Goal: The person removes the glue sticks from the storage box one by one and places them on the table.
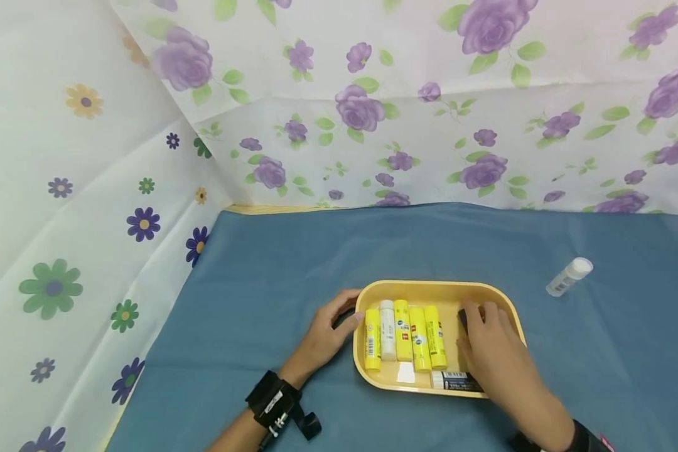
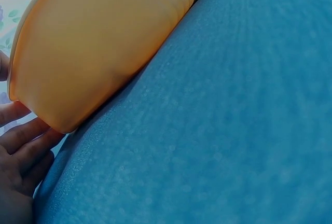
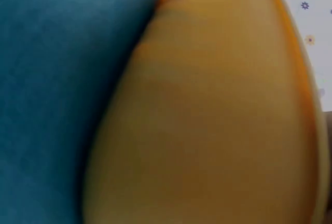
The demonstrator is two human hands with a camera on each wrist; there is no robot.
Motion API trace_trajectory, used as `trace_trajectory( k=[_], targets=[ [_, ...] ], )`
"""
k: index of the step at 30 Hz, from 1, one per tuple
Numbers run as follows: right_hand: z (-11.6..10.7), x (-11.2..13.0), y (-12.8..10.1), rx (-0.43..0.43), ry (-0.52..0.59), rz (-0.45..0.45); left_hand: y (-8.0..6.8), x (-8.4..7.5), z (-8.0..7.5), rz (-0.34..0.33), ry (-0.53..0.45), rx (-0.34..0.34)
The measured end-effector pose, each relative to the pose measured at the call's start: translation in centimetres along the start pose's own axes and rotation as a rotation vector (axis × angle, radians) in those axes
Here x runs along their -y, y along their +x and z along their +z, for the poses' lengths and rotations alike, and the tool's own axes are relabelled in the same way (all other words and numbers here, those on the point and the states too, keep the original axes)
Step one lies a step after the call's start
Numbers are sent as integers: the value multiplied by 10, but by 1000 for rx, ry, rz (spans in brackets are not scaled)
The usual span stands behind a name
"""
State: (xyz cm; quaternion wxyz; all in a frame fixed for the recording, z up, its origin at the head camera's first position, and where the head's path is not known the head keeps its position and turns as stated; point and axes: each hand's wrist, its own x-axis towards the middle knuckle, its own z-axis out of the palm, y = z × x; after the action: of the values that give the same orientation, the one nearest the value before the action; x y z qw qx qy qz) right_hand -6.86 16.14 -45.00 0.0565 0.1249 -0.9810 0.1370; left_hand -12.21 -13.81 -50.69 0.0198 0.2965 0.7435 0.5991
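A yellow tray (image 1: 429, 285) sits on the blue cloth in the head view. Its left end is held at the rim by my left hand (image 1: 324, 339), thumb over the edge and fingers along the outer wall (image 2: 98, 47). Inside the tray, my right hand (image 1: 500, 351) grips a dark glue stick (image 1: 462, 317), mostly hidden by the fingers. Yellow glue sticks (image 1: 420, 339) and a white one (image 1: 387, 329) stand side by side in the left part. A black-labelled glue stick (image 1: 452, 381) lies along the near wall, partly behind the right hand.
A white glue stick (image 1: 567, 277) lies on the blue cloth (image 1: 316, 251), right of the tray. Flowered sheets (image 1: 407, 125) hang behind and at the left. The right wrist view shows the tray's outer wall (image 3: 207, 130), blurred.
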Motion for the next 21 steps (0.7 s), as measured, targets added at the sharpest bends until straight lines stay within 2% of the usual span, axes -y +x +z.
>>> trace_trajectory(
  k=[2, 4, 9, 12, 15, 21],
  targets=[
    [3, -1, 2, 6, 4, -2, -2, 4, 0, -3, 0, -1],
    [4, -1, 4, 42, 12, 17, -2, -1, 0, -13, -7, -3],
    [5, -1, 3, 147, 56, 95, -1, -29, 2, -22, -25, -10],
    [4, -2, 1, 190, 97, 133, -1, -34, 3, -39, -32, -12],
    [3, -1, 1, 207, 131, 168, -2, -30, 4, -71, -34, -17],
    [5, -2, 2, 193, 213, 178, -5, -4, 6, -112, -35, -43]
  ],
)
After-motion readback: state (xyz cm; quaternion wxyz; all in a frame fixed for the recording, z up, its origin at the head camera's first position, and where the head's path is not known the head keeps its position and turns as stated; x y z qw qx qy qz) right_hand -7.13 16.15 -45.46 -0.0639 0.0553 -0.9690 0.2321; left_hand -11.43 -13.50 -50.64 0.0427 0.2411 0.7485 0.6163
